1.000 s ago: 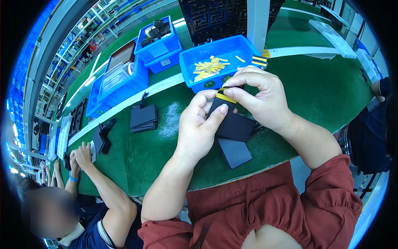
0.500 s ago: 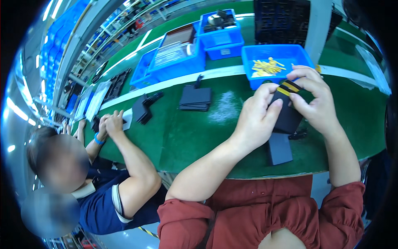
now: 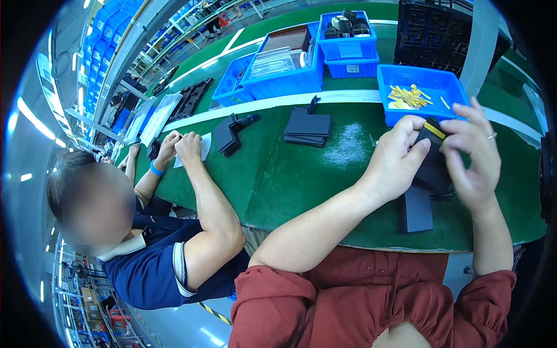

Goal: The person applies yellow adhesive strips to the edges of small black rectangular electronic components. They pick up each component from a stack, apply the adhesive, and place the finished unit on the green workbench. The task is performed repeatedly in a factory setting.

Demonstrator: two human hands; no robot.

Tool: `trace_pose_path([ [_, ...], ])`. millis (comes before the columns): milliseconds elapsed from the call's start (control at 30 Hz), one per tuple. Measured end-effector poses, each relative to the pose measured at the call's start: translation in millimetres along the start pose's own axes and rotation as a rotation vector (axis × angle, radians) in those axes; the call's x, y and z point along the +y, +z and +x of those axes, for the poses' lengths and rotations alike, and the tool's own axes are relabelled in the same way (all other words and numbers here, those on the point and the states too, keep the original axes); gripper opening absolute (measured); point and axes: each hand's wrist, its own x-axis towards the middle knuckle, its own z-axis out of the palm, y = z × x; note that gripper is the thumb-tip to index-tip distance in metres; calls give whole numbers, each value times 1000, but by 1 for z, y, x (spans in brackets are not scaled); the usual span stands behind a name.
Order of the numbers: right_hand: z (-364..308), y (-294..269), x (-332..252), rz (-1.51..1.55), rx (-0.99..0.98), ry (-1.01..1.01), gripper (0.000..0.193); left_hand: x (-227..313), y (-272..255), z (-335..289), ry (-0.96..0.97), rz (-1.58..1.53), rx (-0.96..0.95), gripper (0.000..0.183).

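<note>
My left hand [image 3: 400, 156] is closed around a flat black rectangular piece [image 3: 432, 165], tilted above the table's front part. Across its far end runs a yellow strip [image 3: 434, 130], close to my left fingertips. My right hand [image 3: 477, 156] is just right of that end, its fingers spread and slightly blurred; nothing shows between them. Beneath the held piece lies another flat dark piece [image 3: 416, 213], with a small black part [image 3: 442, 196] by its upper right side. Beyond my hands stands a blue bin [image 3: 420, 74] with a pile of yellow strips [image 3: 408, 97] in it.
Left of my hands are two stacks of black flat pieces [image 3: 307, 126] [image 3: 227, 134] and a whitish powdery patch [image 3: 350, 145] on the green table [image 3: 278, 185]. Blue bins [image 3: 287, 81] line the back. A co-worker [image 3: 203, 232] sits at the left, hands on the table.
My right hand has moved away from the held piece and its fingers have spread. Two yellow bands showed at its end before; now one shows. The whole view has shifted.
</note>
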Motion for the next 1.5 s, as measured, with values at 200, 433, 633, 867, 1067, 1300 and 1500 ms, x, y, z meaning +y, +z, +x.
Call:
trace_pose_path([
  [200,-6,10,-4,-9,13,65,20,0,-3,2,116,136,50,23],
  [433,-4,5,3,141,9,107,18,13,4,-6,273,434,35,34],
  [633,0,3,-2,184,-41,27,16,11,3,-5,321,416,-44,50],
  [867,-12,11,9,204,182,319,12,7,-4,-3,90,-77,-31,29],
  [1067,-14,14,6,391,100,453,9,-3,1,-1,169,22,72,26],
  [1300,-11,11,6,341,146,425,9,7,-4,-4,20,40,10,29],
  [1500,-16,14,7,669,131,627,10,-5,4,0,152,4,103,25],
])
